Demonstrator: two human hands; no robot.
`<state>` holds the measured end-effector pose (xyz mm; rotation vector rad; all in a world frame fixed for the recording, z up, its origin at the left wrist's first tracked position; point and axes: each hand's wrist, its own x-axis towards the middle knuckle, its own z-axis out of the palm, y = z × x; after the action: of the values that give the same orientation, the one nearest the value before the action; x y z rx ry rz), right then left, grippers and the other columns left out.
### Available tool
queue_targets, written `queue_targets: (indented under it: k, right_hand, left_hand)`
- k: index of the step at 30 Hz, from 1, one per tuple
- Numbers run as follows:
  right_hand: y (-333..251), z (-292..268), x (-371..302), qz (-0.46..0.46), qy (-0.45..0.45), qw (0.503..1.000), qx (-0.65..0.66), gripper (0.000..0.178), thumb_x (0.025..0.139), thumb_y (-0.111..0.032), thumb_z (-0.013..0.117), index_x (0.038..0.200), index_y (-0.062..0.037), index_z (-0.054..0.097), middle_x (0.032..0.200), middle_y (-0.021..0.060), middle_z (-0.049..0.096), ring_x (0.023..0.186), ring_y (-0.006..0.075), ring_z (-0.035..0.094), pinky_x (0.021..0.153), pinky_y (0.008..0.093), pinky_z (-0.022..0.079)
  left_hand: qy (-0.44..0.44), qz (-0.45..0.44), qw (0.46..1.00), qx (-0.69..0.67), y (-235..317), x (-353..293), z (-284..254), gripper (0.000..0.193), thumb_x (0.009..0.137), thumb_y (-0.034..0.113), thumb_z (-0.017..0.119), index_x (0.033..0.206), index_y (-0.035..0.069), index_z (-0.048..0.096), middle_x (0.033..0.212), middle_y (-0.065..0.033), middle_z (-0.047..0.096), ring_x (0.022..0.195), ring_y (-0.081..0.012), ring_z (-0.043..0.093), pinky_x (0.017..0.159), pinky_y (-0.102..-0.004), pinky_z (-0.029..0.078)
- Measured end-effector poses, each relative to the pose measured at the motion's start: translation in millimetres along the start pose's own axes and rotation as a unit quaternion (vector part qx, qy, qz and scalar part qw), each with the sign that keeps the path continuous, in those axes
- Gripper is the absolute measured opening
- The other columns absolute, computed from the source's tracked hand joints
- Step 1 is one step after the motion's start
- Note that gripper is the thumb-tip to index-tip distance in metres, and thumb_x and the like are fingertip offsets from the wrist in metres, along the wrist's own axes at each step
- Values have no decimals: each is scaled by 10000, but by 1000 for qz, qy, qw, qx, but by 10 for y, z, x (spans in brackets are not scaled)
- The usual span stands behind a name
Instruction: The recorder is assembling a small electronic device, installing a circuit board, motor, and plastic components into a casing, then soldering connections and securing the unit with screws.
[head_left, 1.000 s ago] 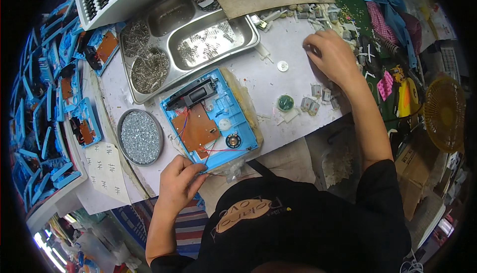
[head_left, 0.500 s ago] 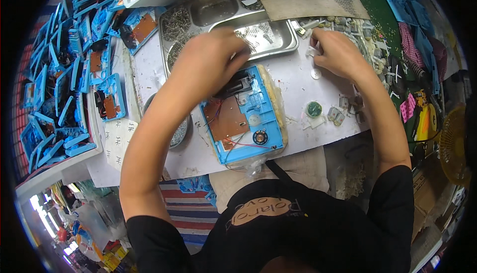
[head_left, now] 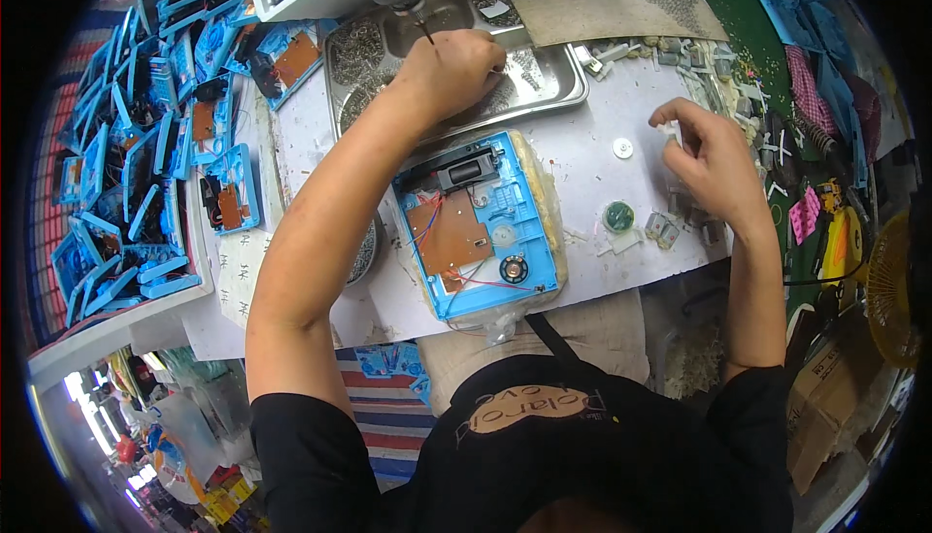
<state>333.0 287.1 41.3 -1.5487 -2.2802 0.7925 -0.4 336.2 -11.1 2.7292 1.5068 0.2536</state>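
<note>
Head view: open blue casing (head_left: 482,227), brown board (head_left: 449,238)

Left hand (head_left: 456,72) reaches into the steel tray (head_left: 553,96) of screws, its grip closed over the tray's contents, just under the hanging screwdriver tip (head_left: 425,30). Right hand (head_left: 714,159) pinches a small white part (head_left: 670,132). Between both grips, nearer the body, lies the open blue casing (head_left: 481,227) on the bench (head_left: 592,193).

The person wears a black T-shirt (head_left: 544,455) with short sleeves and an oval tan patch on the chest, and both forearms are bare.
</note>
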Motion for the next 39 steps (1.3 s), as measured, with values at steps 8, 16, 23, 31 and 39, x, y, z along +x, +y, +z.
queue_targets:
  k: [8, 16, 23, 31, 39]
  right_hand:
    - [-188, -47, -340, -34, 52, 966, 250, 237, 848, -54, 751, 1077, -11, 709, 839, 18, 657, 694, 70, 574, 604, 248, 456]
    - [-638, 404, -766, -248, 36, 916, 314, 334, 756, 41, 822, 1073, 12, 722, 908, 105, 731, 725, 178, 685, 642, 293, 547]
    - [-773, 530, -735, -291, -8, 919, 265, 308, 750, -6, 841, 1033, -7, 721, 910, 106, 738, 701, 223, 685, 610, 313, 542]
    - [-725, 680, -688, -358, -53, 905, 225, 313, 789, -38, 812, 1080, -20, 697, 957, 116, 746, 784, 259, 716, 663, 344, 558]
    - [-221, 586, -941, -15, -112, 805, 583, 286, 952, -116, 706, 1179, 7, 583, 1105, 153, 742, 928, 209, 743, 742, 299, 569]
  left_hand:
    - [115, -24, 990, -78, 313, -156, -140, 159, 886, 179, 687, 1005, 75, 663, 977, -126, 679, 913, -380, 676, 781, -469, 552]
    - [78, -198, 811, -545, 1599, -1631, -768, 216, 975, 53, 648, 1183, -2, 644, 967, -99, 683, 831, -190, 677, 726, -304, 522]
    - [71, -339, 561, -752, 1834, -1944, -620, 202, 1052, 87, 570, 1213, -7, 649, 950, -15, 651, 787, -39, 562, 674, -212, 467]
    - [-41, -340, 528, -777, 1791, -1907, -596, 218, 1049, 128, 586, 1203, -11, 652, 868, -4, 642, 731, -50, 564, 644, -213, 454]
    - [35, -116, 969, -215, 1553, -1394, -433, 186, 870, 119, 735, 1039, 44, 711, 853, -124, 686, 777, -304, 687, 683, -391, 544]
